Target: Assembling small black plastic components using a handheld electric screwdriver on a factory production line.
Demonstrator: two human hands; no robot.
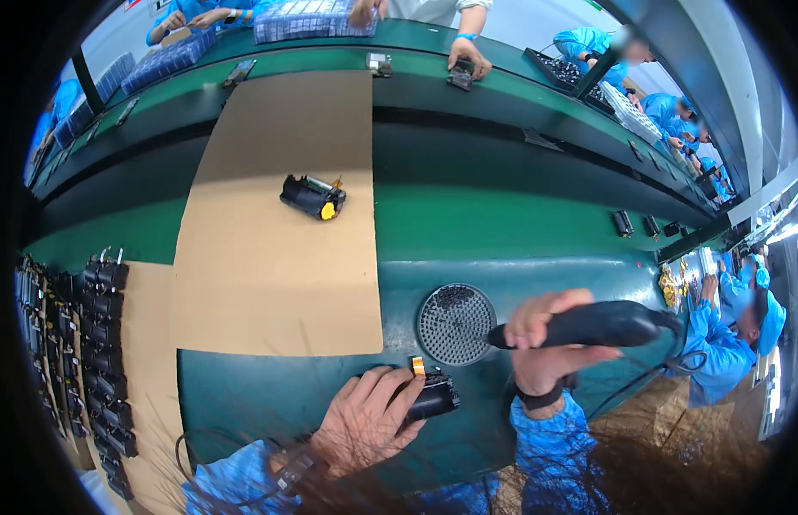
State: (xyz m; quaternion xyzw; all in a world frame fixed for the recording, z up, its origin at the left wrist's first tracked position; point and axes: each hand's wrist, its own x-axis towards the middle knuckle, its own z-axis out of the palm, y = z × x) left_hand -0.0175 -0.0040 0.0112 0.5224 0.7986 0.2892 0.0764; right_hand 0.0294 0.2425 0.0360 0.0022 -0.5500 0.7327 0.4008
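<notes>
My left hand [369, 421] is closed around a small black device housing [435, 396] on the green bench. An orange-and-white flex ribbon [418, 367] sticks up from its far end, beside my fingertips. In my right hand [545, 343] is a black electric screwdriver [600, 324], held roughly level with its cord running off to the right. Its tip points left, over the right rim of a round grey screw tray [442, 336]. Small dark screws are heaped at the tray's far side. The screwdriver's bit is too small to make out.
A cardboard sheet [279, 292] carries another black housing [313, 197] with a yellow round part. Rows of black housings [107, 360] stand at the left. Beyond, a conveyor [502, 112] bears scattered parts; co-workers sit along it. Dark metal posts [695, 240] rise at the right.
</notes>
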